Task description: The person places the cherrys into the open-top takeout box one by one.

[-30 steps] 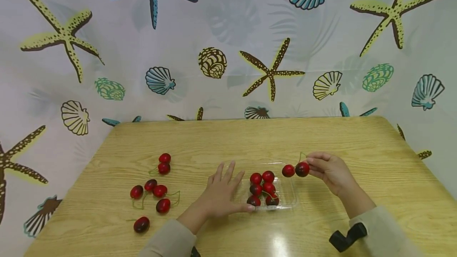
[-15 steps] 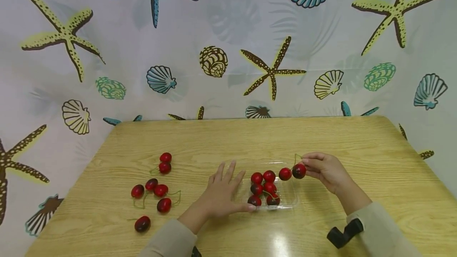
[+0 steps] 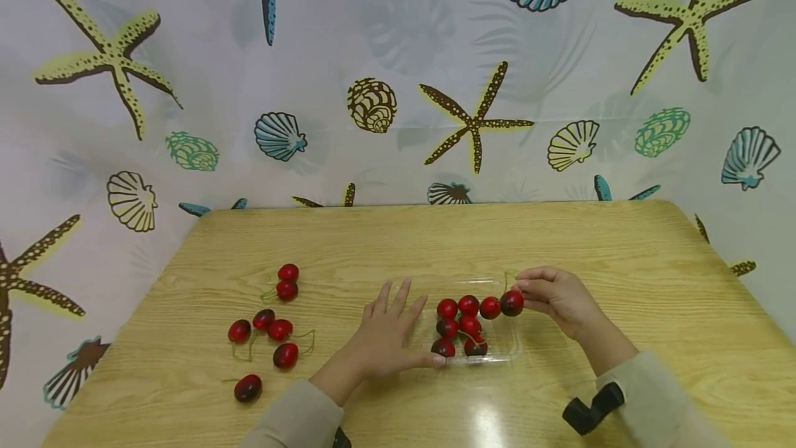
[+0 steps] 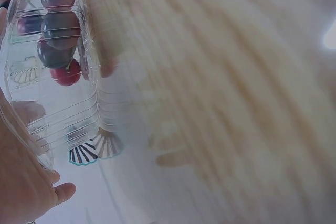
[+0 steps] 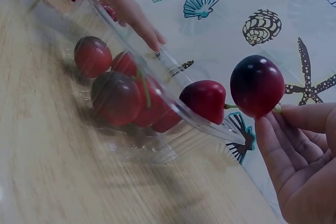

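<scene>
Right hand (image 3: 553,299): fingertips together, pinching cherry pair (image 3: 506,304) by the stem, off the clear box's (image 3: 497,359) 2 o'clock corner.
Cherry pair: shifted toward 9 o'clock over the last second; left fruit now above the box, right one about at the rim. Contact unclear.
Meaning: pair positioned at the box, likely not released yet.
Left hand (image 3: 387,341): unmoved, fingers spread apart, at the box's 9 o'clock.
Boxed cherries (image 3: 470,325): six visible.
Loose cherries (image 3: 280,330): seven on surface (image 3: 348,247), farther toward 9 o'clock.
</scene>
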A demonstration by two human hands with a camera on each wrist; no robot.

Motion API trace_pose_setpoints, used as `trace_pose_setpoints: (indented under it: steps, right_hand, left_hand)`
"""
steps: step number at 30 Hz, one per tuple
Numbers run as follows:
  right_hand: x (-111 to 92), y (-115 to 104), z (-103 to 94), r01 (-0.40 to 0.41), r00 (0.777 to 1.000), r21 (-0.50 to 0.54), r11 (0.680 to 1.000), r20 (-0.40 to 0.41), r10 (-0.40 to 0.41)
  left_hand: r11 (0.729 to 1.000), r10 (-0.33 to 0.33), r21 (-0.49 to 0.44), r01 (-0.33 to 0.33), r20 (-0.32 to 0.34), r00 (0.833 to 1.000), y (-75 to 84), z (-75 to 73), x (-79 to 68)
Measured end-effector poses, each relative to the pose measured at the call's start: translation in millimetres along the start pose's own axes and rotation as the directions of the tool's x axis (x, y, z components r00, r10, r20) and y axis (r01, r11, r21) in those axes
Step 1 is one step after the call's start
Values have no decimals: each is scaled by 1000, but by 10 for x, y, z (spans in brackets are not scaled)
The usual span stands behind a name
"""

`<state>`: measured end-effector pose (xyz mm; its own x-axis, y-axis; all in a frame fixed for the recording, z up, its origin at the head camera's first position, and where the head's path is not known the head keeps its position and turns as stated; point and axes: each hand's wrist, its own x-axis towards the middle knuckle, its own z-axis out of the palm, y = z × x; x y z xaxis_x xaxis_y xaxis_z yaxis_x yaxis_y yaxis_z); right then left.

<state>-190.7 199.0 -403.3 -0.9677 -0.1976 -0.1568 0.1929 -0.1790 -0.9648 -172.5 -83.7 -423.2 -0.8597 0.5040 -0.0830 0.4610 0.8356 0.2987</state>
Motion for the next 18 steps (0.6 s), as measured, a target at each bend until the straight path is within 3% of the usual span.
trace_pose_setpoints:
  steps: [18]
  right_hand:
    - [-18, 107, 86, -1, 999, -63, 998, 37, 3]
  left_hand:
    - [1000, -1, -4, 1, 3, 1000, 4, -16, -4]
